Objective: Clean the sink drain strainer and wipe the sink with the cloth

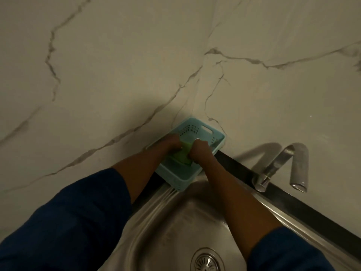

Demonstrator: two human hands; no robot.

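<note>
Both of my hands reach into a light blue plastic basket [207, 132] that stands in the corner behind the steel sink [175, 222]. My left hand [170, 142] and my right hand [199, 151] grip a green cloth [182, 156] between them, inside the basket. The round metal drain strainer [207, 261] sits in the sink's drain hole at the bottom edge of the view, well below my hands. My right forearm crosses over the basin.
A chrome tap [283, 165] stands at the right behind the sink, its spout hanging over the sink's rim. Marble-patterned walls meet in the corner behind the basket. A dark strip runs along the sink's back edge.
</note>
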